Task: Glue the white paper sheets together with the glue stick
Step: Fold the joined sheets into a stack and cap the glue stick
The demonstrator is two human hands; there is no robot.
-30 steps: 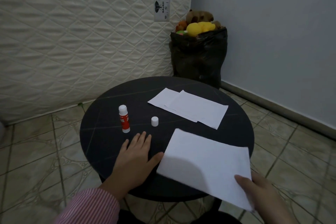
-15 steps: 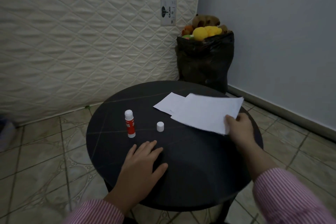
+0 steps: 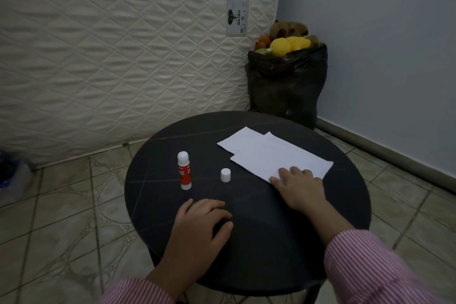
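Both hands lie flat: the right hand (image 3: 297,186) presses open-palmed on the near corner of the white paper sheets (image 3: 274,153), stacked askew on the desk (image 3: 259,242); the left hand (image 3: 202,222) rests empty. Glue stick (image 3: 184,170) stands uncapped beside its cap (image 3: 225,175), so gluing seems largely done, pressing remains

On the round black bench (image 3: 259,249), the right hand (image 3: 299,186) lies flat on the near edge of the overlapping white paper sheets (image 3: 274,153). The left hand (image 3: 202,222) rests palm-down on bare bench. An uncapped glue stick (image 3: 184,170) stands upright, its white cap (image 3: 225,175) just beside it.
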